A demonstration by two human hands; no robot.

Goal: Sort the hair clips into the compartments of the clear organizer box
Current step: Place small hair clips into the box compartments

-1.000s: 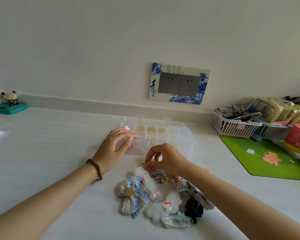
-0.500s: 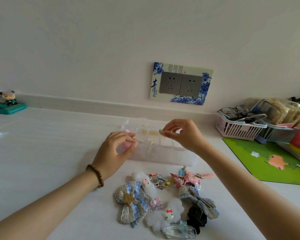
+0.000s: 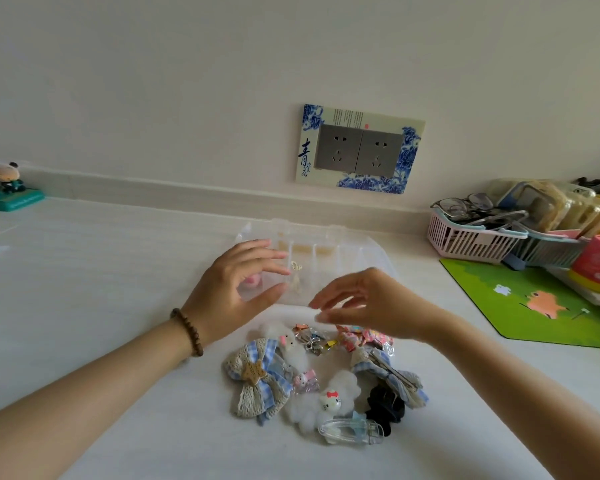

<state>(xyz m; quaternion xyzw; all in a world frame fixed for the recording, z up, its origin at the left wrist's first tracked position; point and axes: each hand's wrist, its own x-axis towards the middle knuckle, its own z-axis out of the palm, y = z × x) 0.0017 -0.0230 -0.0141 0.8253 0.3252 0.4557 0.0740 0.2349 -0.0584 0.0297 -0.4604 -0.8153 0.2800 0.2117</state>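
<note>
The clear organizer box (image 3: 329, 244) lies open on the white counter, with a pink item (image 3: 252, 280) in its left compartment and a small pale clip (image 3: 296, 267) further in. My left hand (image 3: 232, 299) rests at the box's front left corner, fingers spread, holding nothing. My right hand (image 3: 364, 303) hovers blurred just in front of the box, fingers apart and empty. A pile of hair clips lies nearer to me: a blue plaid lace bow (image 3: 257, 379), a white fluffy cat clip (image 3: 329, 403), small metal clips (image 3: 314, 341), a black scrunchie (image 3: 383, 407), a clear clip (image 3: 350, 433).
A pink basket (image 3: 465, 240) with glasses and a row of containers stand at the far right on and behind a green mat (image 3: 548, 299). A red-pink tub (image 3: 596, 268) sits at the right edge. A small figurine (image 3: 4, 188) stands far left. Wall sockets (image 3: 359, 150) are behind the box.
My right hand carried a small clip from the pile up over the box, let it go there, and has now come back down toward the pile, empty. My left hand's fingers have spread apart.
</note>
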